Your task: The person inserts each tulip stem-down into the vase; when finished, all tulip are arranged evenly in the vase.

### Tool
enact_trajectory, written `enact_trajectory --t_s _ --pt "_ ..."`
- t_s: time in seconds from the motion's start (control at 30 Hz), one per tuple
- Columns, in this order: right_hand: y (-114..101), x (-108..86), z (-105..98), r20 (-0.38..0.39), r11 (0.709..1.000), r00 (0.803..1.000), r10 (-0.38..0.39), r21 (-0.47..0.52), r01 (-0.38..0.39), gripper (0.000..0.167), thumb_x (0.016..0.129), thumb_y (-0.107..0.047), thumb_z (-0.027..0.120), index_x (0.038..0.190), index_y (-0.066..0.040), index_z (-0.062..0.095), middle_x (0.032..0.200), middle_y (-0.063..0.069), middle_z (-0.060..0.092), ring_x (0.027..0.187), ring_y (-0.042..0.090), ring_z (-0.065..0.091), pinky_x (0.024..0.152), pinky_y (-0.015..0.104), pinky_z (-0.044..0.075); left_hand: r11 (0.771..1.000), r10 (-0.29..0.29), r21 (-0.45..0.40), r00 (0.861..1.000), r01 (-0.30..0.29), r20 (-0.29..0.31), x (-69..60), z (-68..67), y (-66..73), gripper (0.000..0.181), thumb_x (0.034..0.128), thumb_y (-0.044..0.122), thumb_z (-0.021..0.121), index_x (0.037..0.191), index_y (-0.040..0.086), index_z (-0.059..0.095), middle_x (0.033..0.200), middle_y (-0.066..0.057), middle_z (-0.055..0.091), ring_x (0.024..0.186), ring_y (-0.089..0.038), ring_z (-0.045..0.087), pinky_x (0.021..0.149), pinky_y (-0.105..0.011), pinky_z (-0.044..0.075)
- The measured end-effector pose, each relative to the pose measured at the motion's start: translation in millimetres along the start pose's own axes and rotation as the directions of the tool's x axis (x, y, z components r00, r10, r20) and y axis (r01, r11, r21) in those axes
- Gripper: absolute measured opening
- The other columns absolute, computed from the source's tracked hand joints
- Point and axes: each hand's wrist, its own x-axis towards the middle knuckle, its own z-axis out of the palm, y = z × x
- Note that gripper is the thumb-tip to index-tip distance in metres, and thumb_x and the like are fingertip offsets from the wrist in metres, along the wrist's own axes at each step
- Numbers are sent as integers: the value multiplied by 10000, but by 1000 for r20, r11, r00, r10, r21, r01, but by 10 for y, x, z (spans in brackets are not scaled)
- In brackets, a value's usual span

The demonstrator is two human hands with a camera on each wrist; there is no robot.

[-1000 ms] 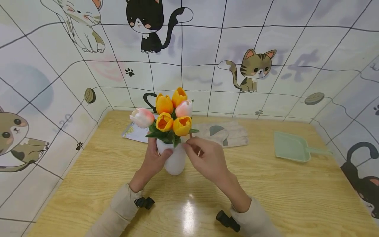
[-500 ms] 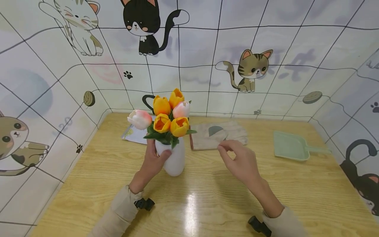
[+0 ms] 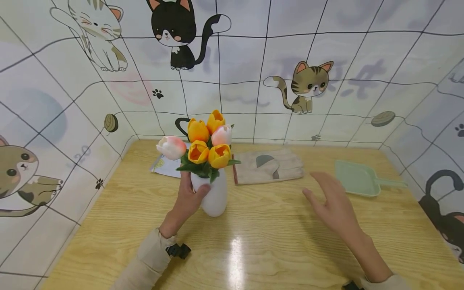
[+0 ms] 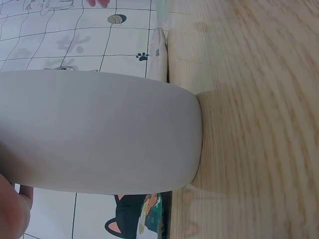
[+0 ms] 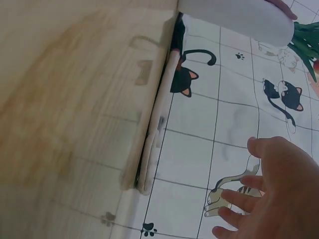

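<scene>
A white vase (image 3: 214, 197) stands upright on the wooden table, filled with orange and pink-white tulips (image 3: 198, 151) and green leaves. My left hand (image 3: 188, 197) grips the vase from its left side, thumb across the front near the neck. In the left wrist view the smooth vase (image 4: 109, 132) fills much of the frame, its base on the tabletop, with a fingertip at the lower left. My right hand (image 3: 335, 205) hovers over the table on the right, fingers spread and holding nothing. The right wrist view also shows that hand (image 5: 284, 194) with its fingers apart.
A pair of beige work gloves (image 3: 268, 166) lies behind the vase to its right. Farther right is a pale green dustpan (image 3: 357, 178). A printed packet (image 3: 164, 165) lies behind the vase at left. Cat-patterned wall covering (image 3: 239, 92) encloses the back and sides.
My right hand has let go near the tulip leaves and moved right, its fingers spreading from a pinch. My left hand keeps its hold on the vase.
</scene>
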Motion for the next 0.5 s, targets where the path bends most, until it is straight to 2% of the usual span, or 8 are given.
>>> enact_trajectory --t_s 0.13,0.27,0.37,0.5 --pt "173 -67 -91 88 995 994 58 -88 -50 746 977 -408 613 1560 -84 279 1544 258 349 1460 492 219 1164 683 97 1000 15 -4 1000 -15 0 6 -13 -19 727 929 172 658 1488 162 193 1464 21 356 1338 -164 403 1111 -195 356" --pt "304 -140 -161 129 979 985 117 -179 -93 856 972 -489 579 1607 -132 130 1616 271 192 1507 492 51 1126 729 -94 1000 25 -10 1000 -25 -1 6 -17 -35 733 938 240 672 1489 171 194 1467 15 356 1337 -168 405 1111 -198 358" --pt "357 -191 -211 156 970 975 160 -205 -127 882 970 -519 565 1613 -155 83 1644 256 98 1519 467 -47 1116 710 -158 1000 16 -9 1000 -16 -1 -2 -21 -38 735 938 231 670 1493 169 192 1475 -11 351 1341 -168 401 1115 -204 353" --pt "378 -207 -230 193 969 965 180 -203 -140 885 975 -526 551 1611 -146 67 1652 252 31 1515 458 -112 1101 697 -204 1000 -3 13 1000 3 -4 -16 -64 -20 739 948 223 667 1507 158 187 1496 -52 334 1354 -170 383 1125 -203 338"
